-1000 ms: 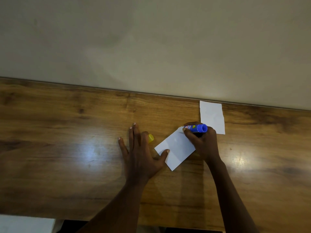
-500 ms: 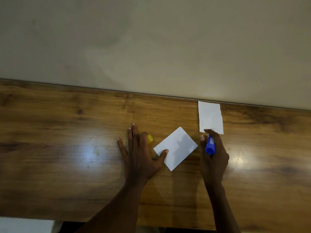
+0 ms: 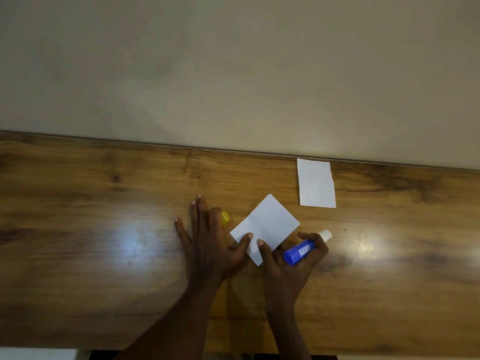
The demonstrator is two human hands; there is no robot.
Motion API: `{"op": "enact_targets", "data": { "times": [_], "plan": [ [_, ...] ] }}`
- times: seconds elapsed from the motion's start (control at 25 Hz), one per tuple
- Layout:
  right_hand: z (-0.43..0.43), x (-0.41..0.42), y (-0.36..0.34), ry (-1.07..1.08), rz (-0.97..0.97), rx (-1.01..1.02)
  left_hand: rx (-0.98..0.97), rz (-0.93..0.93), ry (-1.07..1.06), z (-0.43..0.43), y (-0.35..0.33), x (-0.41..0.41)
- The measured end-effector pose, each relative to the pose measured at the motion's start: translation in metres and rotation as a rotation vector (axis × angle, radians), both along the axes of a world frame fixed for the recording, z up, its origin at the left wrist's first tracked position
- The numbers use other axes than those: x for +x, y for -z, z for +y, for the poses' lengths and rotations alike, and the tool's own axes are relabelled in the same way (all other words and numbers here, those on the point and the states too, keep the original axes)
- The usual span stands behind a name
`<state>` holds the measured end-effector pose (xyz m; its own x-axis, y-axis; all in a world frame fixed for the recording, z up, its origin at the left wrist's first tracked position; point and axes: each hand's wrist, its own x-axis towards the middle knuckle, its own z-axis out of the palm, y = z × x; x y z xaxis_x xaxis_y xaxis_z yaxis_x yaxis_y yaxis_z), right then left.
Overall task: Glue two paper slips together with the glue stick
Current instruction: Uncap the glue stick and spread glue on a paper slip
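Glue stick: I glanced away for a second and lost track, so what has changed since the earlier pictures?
The right hand, gripping the glue stick, took it off the near slip, swung right, then drew back; its thumb now touches that slip's near corner. The left hand stayed flat, thumb on the slip; the yellow cap and far slip have not moved.

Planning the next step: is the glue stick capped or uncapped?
Uncapped. The glue stick in the right hand shows its white tip; the yellow cap lies by the left hand.
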<state>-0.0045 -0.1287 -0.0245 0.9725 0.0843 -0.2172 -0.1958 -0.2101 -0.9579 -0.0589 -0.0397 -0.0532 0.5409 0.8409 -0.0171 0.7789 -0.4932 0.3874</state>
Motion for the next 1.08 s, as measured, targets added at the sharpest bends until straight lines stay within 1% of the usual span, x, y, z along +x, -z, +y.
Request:
{"op": "enact_targets", "data": {
  "times": [0.12,0.24,0.32,0.36,0.52,0.6,0.72,0.8,0.84,0.88,0.92,0.96,1.0,1.08],
  "plan": [
    [-0.001,-0.007,0.006,0.156,-0.033,-0.034,-0.013,-0.012,0.011,0.001,0.001,-0.001],
    [-0.006,0.016,0.002,0.119,-0.117,-0.022,-0.026,-0.027,0.023,0.001,0.001,-0.003],
    [-0.011,0.04,-0.003,0.019,-0.165,-0.056,-0.018,-0.032,0.025,0.001,0.002,-0.003],
    [-0.012,0.052,-0.006,-0.077,-0.199,-0.088,-0.011,-0.034,0.025,0.001,0.002,-0.004],
    [-0.009,0.076,-0.009,-0.594,-0.338,-0.251,-0.002,-0.042,0.021,0.0,0.002,-0.003],
    [-0.004,0.078,-0.009,-0.725,-0.341,-0.284,-0.012,-0.042,0.016,0.001,0.002,-0.002],
    [0.002,0.073,-0.008,-0.786,-0.364,-0.333,-0.014,-0.009,0.017,0.001,0.003,-0.002],
    [0.0,0.067,-0.003,-0.704,-0.461,-0.467,-0.01,0.01,0.022,0.001,0.004,-0.002],
    [0.0,0.062,-0.003,-0.646,-0.466,-0.448,-0.009,0.011,0.024,0.001,0.004,-0.002],
    [0.002,0.058,-0.005,-0.607,-0.377,-0.332,-0.006,0.011,0.026,0.001,0.004,-0.002],
    [0.007,0.054,-0.009,-0.595,-0.229,-0.169,-0.004,0.01,0.028,0.001,0.004,-0.002],
    [0.013,0.052,-0.009,-0.609,-0.096,-0.034,-0.008,0.008,0.03,0.001,0.003,-0.002],
    [0.018,0.053,-0.008,-0.623,-0.004,0.054,-0.014,0.005,0.031,0.002,0.004,-0.002],
    [0.025,0.056,-0.006,-0.681,0.002,0.019,-0.022,0.0,0.035,0.002,0.004,-0.003]
  ]
}}
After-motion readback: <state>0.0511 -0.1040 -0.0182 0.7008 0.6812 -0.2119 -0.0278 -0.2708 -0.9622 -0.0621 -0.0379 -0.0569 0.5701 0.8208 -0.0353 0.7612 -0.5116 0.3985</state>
